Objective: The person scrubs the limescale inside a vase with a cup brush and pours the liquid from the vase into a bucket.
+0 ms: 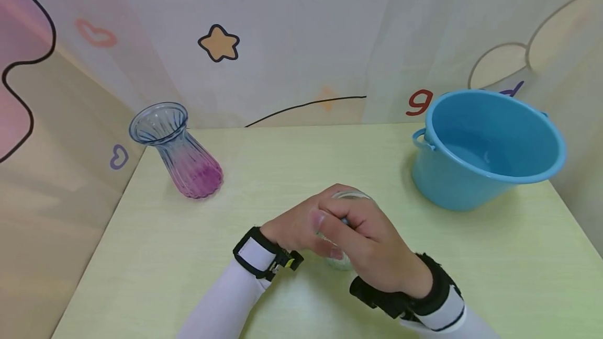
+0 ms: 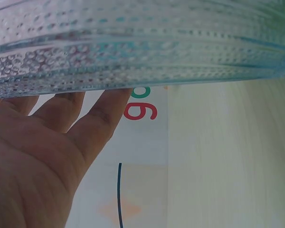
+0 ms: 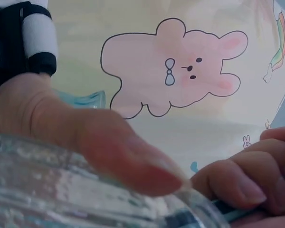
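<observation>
Near the middle of the table, my left hand (image 1: pixel 301 224) grips a clear glass vessel (image 2: pixel 142 52) embossed with rows of dots. In the right wrist view its thumb lies along the glass near the rim. My right hand (image 1: pixel 372 239) is over the vessel's mouth with curled fingers. Those fingers pinch a thin dark-blue thing (image 3: pixel 228 212), part of which shows inside the glass; its kind is hidden. Most of the vessel is covered by both hands in the head view.
A ribbed glass vase (image 1: pixel 188 161), blue above and pink below, stands at the back left. A light-blue bucket (image 1: pixel 457 187) with side lugs stands at the back right. A printed curtain (image 1: pixel 301 41) hangs behind the pale table (image 1: pixel 165 260).
</observation>
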The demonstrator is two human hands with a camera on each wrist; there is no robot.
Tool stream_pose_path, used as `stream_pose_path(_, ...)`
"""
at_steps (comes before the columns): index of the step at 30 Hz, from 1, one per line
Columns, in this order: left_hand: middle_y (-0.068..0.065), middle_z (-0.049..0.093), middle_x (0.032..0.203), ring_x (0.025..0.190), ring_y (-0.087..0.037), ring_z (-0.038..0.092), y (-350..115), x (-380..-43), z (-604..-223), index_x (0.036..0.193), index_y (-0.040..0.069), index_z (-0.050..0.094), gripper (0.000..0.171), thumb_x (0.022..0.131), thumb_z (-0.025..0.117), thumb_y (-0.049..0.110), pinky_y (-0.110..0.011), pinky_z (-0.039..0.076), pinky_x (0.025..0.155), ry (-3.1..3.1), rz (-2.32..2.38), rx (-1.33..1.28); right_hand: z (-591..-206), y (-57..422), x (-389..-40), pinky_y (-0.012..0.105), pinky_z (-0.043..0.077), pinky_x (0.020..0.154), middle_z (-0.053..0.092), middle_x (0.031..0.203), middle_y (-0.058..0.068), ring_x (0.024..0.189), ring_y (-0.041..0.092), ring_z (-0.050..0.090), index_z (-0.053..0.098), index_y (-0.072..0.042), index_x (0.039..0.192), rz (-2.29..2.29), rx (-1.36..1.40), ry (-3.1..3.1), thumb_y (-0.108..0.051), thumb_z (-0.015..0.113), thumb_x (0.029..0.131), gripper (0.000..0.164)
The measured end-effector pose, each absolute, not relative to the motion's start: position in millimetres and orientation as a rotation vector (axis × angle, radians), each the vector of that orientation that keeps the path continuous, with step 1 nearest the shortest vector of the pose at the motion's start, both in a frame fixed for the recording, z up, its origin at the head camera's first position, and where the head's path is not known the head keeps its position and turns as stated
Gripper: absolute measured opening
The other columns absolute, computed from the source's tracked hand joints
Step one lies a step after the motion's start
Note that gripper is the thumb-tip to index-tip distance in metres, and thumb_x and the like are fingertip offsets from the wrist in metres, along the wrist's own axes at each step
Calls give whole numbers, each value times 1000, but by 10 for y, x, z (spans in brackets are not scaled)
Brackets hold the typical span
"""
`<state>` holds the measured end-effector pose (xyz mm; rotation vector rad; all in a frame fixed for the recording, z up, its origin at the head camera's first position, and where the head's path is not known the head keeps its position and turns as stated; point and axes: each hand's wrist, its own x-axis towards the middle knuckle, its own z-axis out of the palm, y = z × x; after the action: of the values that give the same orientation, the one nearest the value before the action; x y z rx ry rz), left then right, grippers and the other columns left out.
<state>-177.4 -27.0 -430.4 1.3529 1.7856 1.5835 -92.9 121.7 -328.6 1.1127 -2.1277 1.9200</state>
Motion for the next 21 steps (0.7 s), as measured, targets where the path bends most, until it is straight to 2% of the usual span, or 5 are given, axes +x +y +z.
stream_pose_path(3, 0, 60, 127, 114, -13, 60, -285, -1769, -4313, 147, 18, 38, 89, 79, 79, 57, -32, 51, 106, 1813, 1568, 1340, -3295, 1213, -924, 29, 39, 64, 36, 60, -1, 70, 12, 50, 40, -12, 63, 1874, 1044, -2183, 3, 51, 102, 43)
stream_pose_path(9, -1, 52, 130, 113, -13, 54, -300, -1750, -4317, 140, 17, 47, 75, 75, 82, 27, -28, 52, 98, 1822, 1555, 1272, -3297, 1190, -922, 30, 44, 72, 38, 63, -2, 81, 19, 57, 44, -13, 66, 1827, 956, -2197, 4, 50, 100, 39)
stream_pose_path(13, -2, 54, 130, 114, -14, 53, -305, -1751, -4311, 141, 16, 46, 77, 75, 83, 25, -29, 51, 101, 1815, 1557, 1273, -3295, 1187, -920, 32, 42, 69, 38, 63, 1, 79, 17, 54, 43, -11, 66, 1848, 1020, -2142, 5, 49, 101, 39)
stream_pose_path(19, -4, 59, 130, 112, -13, 59, -304, -1766, -4307, 150, 18, 35, 90, 74, 81, 29, -32, 51, 104, 1798, 1563, 1310, -3284, 1214, -942, 27, 35, 57, 36, 57, -1, 61, 10, 44, 40, -13, 62, 1911, 1111, -2190, 4, 49, 101, 43)
stream_pose_path(21, -4, 59, 129, 110, -13, 59, -309, -1768, -4313, 151, 18, 35, 90, 74, 82, 28, -32, 52, 103, 1793, 1569, 1296, -3279, 1218, -948, 28, 36, 58, 36, 57, -3, 60, 10, 44, 39, -14, 62, 1904, 1096, -2230, 3, 49, 102, 45)
